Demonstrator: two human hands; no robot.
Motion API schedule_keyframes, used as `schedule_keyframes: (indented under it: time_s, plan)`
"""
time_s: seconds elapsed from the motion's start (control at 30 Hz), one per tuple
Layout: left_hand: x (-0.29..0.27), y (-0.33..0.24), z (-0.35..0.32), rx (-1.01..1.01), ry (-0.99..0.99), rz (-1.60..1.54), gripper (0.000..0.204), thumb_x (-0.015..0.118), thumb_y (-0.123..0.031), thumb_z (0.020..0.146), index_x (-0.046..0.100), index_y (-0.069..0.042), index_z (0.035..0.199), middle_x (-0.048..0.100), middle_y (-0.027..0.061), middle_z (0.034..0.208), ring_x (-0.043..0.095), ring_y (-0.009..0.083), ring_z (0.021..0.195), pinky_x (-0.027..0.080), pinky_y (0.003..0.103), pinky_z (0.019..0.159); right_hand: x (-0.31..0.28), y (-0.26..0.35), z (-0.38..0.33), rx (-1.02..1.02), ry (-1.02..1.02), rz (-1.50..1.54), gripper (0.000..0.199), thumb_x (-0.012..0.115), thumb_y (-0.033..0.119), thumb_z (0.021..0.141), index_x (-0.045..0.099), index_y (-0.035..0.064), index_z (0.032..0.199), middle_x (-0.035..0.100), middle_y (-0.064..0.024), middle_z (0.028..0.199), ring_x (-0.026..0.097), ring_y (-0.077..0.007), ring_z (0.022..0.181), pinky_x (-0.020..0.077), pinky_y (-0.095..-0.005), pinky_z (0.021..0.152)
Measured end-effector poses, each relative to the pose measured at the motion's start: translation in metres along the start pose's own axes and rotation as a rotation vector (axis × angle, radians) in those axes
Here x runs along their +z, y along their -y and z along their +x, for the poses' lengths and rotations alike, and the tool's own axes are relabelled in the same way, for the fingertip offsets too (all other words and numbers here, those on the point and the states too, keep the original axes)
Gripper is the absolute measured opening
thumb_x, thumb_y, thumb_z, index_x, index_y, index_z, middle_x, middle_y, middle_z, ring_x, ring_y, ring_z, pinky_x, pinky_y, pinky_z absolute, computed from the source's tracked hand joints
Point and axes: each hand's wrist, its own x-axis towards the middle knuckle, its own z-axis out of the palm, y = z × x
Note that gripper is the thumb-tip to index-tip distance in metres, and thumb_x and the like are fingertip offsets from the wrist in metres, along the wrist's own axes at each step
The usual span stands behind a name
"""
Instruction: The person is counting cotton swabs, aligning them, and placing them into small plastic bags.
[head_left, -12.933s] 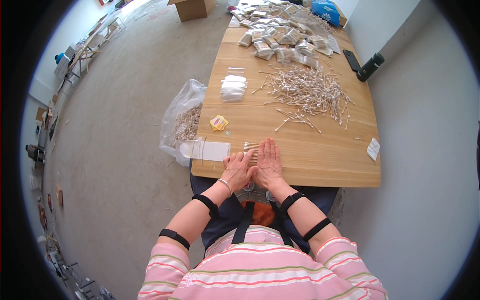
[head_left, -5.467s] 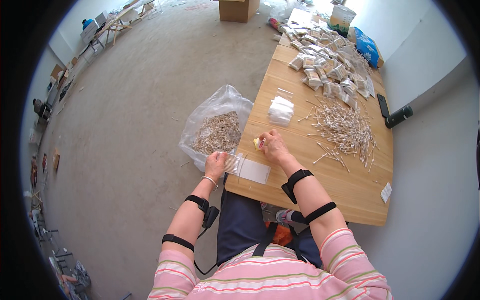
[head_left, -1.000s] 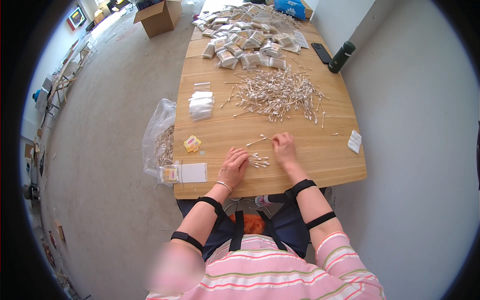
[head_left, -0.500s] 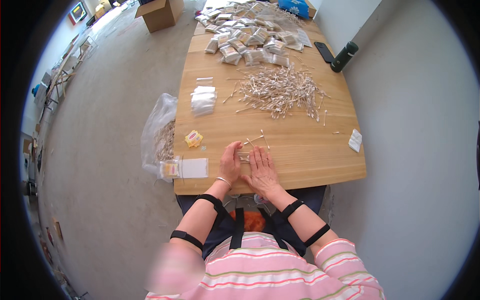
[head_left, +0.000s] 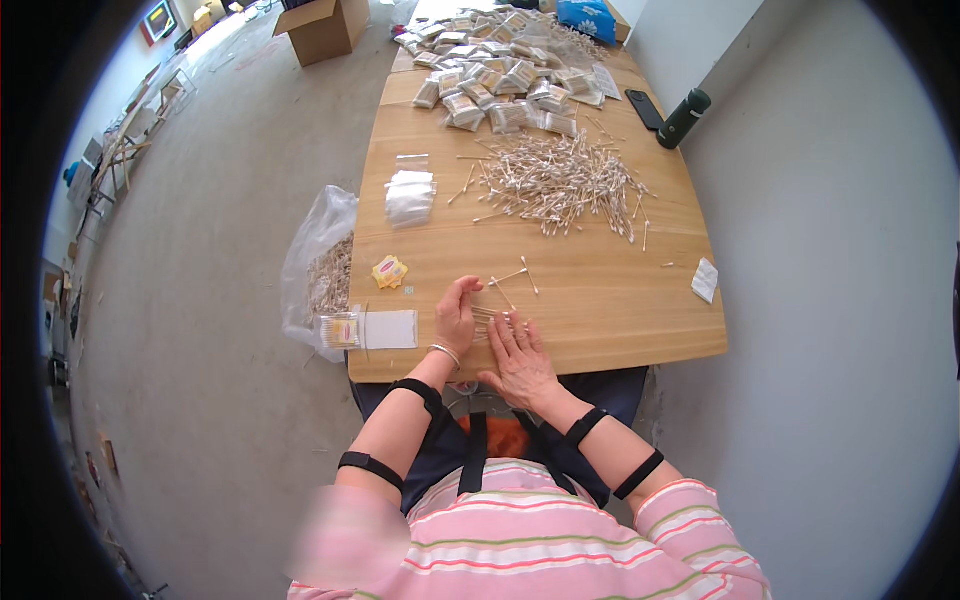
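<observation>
Near the table's front edge, several cotton swabs [head_left: 484, 318] lie side by side between my two hands. My left hand [head_left: 455, 316] rests on its edge at their left ends, its fingers slightly curled and holding nothing. Over their right ends my right hand [head_left: 521, 362] lies flat, palm down with fingers apart. Part of the swabs is hidden under it. A few loose swabs [head_left: 508, 275] lie crosswise just beyond my fingers. Left of my left hand sit a white card [head_left: 391, 329] and a clear pack of swabs [head_left: 340, 331] at the table's edge.
Farther off is a large swab pile [head_left: 565, 185], with filled packs [head_left: 490, 75] heaped behind it. Clear bags [head_left: 409, 198] and yellow labels [head_left: 389, 272] lie left. At right are a green bottle [head_left: 684, 119], a phone [head_left: 645, 109] and a tissue packet [head_left: 705, 280].
My right hand has slid slightly nearer to me and turned, its fingers spreading more. More of the swabs between my hands shows, and they lie less evenly. My left hand has shifted slightly left.
</observation>
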Motion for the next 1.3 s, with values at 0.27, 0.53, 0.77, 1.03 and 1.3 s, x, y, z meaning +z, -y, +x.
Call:
schedule_keyframes:
  time_s: [0.27,0.53,0.77,1.03,1.3]
  plan:
    - [-0.008,0.0,0.003,-0.092,0.071,-0.068,0.022,0.046,-0.002,0.091,0.057,-0.001,0.11,0.065,0.0143,0.103,0.061,0.0229,0.1,0.046,0.031,0.089,-0.006,-0.009,0.028,-0.011,0.052,-0.034,0.082,0.046,0.055,0.087,0.019,0.0041,0.146,0.014,-0.0149,0.153,0.006,-0.032,0.143,0.0035,-0.0476,0.114]
    - [-0.031,-0.025,-0.012,0.255,0.394,0.439,0.057,0.068,-0.01,0.072,0.048,-0.002,0.124,0.049,0.017,0.127,0.04,0.0346,0.125,0.032,0.04,0.107,0.003,-0.032,0.024,0.187,-0.226,0.338,0.071,0.061,0.021,0.081,0.027,0.0014,0.14,0.023,-0.0191,0.147,0.019,-0.0353,0.138,0.0142,-0.0484,0.112]
    - [-0.009,-0.019,-0.011,0.229,0.406,0.392,0.055,0.068,-0.009,0.071,0.049,-0.002,0.122,0.05,0.017,0.124,0.043,0.0347,0.121,0.033,0.041,0.106,0.031,-0.023,0.047,0.416,-0.686,0.92,0.061,0.05,0.0,0.074,0.032,-0.005,0.132,0.034,-0.0244,0.137,0.031,-0.0382,0.13,0.0246,-0.0414,0.11]
    - [-0.01,-0.018,-0.017,0.211,0.339,0.344,0.05,0.068,-0.003,0.07,0.053,-0.001,0.118,0.054,0.0175,0.12,0.046,0.0346,0.118,0.035,0.041,0.104,0.025,-0.01,0.057,0.299,-0.766,0.832,0.053,0.046,0.0,0.075,0.039,-0.0054,0.127,0.04,-0.0234,0.132,0.035,-0.0375,0.126,0.0281,-0.043,0.107]
    - [-0.011,-0.013,-0.018,0.143,0.273,0.281,0.059,0.07,0.001,0.067,0.049,-0.002,0.122,0.052,0.0187,0.122,0.045,0.0355,0.119,0.036,0.04,0.103,0.002,-0.027,0.073,0.233,-0.375,0.282,0.033,0.054,0.008,0.078,0.06,0.0137,0.11,0.055,-0.0025,0.108,0.047,-0.026,0.103,0.0388,-0.0409,0.087]
